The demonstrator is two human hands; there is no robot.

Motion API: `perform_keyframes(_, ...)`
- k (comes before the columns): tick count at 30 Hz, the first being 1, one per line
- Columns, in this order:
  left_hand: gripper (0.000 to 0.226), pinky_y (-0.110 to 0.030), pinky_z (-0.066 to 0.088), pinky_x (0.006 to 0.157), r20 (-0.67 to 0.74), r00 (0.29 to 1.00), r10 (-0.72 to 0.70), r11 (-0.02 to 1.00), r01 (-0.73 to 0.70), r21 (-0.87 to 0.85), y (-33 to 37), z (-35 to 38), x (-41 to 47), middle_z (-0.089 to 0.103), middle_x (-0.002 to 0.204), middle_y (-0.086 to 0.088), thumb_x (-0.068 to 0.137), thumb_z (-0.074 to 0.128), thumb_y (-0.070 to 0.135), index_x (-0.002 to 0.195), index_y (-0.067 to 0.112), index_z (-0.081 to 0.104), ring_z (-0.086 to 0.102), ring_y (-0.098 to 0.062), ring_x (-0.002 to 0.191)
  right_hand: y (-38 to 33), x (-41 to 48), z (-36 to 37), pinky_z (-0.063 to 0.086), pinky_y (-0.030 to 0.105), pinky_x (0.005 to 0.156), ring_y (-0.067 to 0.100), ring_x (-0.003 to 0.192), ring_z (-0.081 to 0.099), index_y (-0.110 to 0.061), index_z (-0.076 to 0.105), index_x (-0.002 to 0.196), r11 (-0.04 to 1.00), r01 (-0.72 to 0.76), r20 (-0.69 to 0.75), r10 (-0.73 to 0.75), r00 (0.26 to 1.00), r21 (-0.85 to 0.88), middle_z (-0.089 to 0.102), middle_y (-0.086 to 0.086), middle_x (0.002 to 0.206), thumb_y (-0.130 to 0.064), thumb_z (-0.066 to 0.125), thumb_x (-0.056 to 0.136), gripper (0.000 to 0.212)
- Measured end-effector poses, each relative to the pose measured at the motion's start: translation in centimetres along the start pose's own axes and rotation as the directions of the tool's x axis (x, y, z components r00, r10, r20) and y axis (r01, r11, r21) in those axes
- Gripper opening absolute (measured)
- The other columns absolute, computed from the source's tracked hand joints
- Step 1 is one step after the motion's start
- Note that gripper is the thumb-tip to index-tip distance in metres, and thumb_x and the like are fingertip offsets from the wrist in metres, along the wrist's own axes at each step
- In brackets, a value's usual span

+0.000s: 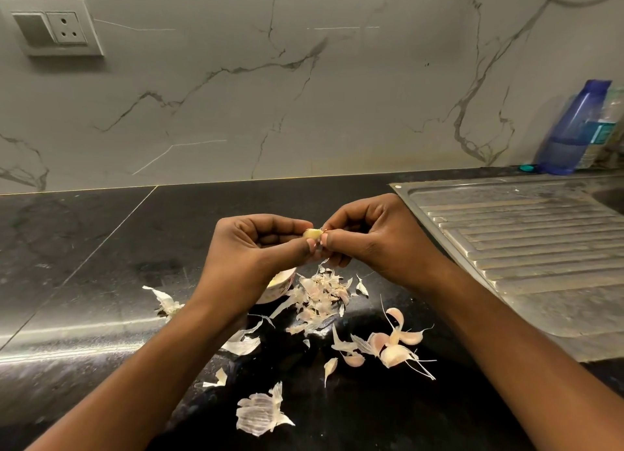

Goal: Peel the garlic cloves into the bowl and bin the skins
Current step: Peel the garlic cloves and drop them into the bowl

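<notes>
Pinched the half-bared garlic clove [312,233] between curled fingers of left hand [250,248] and right hand [374,237], near the bowl [280,286] half-hidden under the left wrist; best served, likely, by steadying left and stripping skin rightward, onto the skins [317,298] below.

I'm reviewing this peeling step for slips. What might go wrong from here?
1. The clove is only pinched between the left hand and right hand, and the bowl sits mostly hidden under the left wrist. A slip may drop it among the skins.
2. The skins lie scattered close to the unpeeled cloves, so sweeping them up for the bin may take cloves along.
</notes>
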State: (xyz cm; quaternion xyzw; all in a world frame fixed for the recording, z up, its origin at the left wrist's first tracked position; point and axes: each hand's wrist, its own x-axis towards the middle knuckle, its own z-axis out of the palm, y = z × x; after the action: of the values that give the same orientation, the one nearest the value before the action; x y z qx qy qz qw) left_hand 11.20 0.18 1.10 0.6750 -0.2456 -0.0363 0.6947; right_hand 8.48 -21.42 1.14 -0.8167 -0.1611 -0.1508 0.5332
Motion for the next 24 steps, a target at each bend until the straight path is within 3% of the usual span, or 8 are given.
perform_keyframes(7,0.033,-0.026,0.065,0.073,0.083,0.988,-0.127,0.98,0.138,-0.144,0.35,0.25,-0.03,0.079,0.097,-0.023,0.079,0.075,0.009,0.11,-0.004,0.075,0.08,-0.035,0.088,-0.24,-0.03,-0.24,0.063,0.028,0.066,0.031,0.074,0.075,0.0,0.081,0.098,0.999,0.026,-0.001,-0.026,1.0,-0.022,0.078,0.013,0.083,-0.008,0.076,0.095,0.009)
perform_keyframes(12,0.031,-0.031,0.066,0.08,0.159,0.974,-0.159,0.973,0.182,-0.139,0.56,-0.07,0.1,0.079,0.102,-0.023,0.089,0.067,0.012,0.116,-0.001,0.074,0.079,-0.037,0.093,-0.46,-0.09,-0.42,0.061,0.025,0.065,0.022,0.07,0.072,0.001,0.08,0.096,1.0,0.008,0.001,-0.008,1.0,0.019,0.077,0.013,0.081,-0.003,0.073,0.097,0.008)
perform_keyframes(16,0.034,-0.032,0.065,0.085,0.18,0.972,-0.149,0.981,0.168,-0.096,0.76,-0.23,0.09,0.08,0.104,-0.019,0.084,0.071,0.014,0.115,0.001,0.075,0.079,-0.034,0.096,-0.61,-0.14,-0.36,0.06,0.028,0.065,0.023,0.07,0.072,0.0,0.08,0.096,0.999,0.002,0.013,-0.003,1.0,0.045,0.077,0.013,0.081,-0.002,0.073,0.096,0.008)
perform_keyframes(24,0.027,-0.029,0.065,0.077,0.204,0.962,-0.183,0.97,0.21,-0.122,0.45,-0.1,0.15,0.077,0.1,-0.026,0.094,0.065,0.01,0.115,-0.004,0.073,0.078,-0.035,0.09,-0.6,-0.17,-0.49,0.06,0.028,0.064,0.025,0.069,0.07,0.002,0.079,0.095,0.998,-0.006,0.031,0.004,1.0,0.065,0.076,0.011,0.078,-0.001,0.07,0.097,0.01)
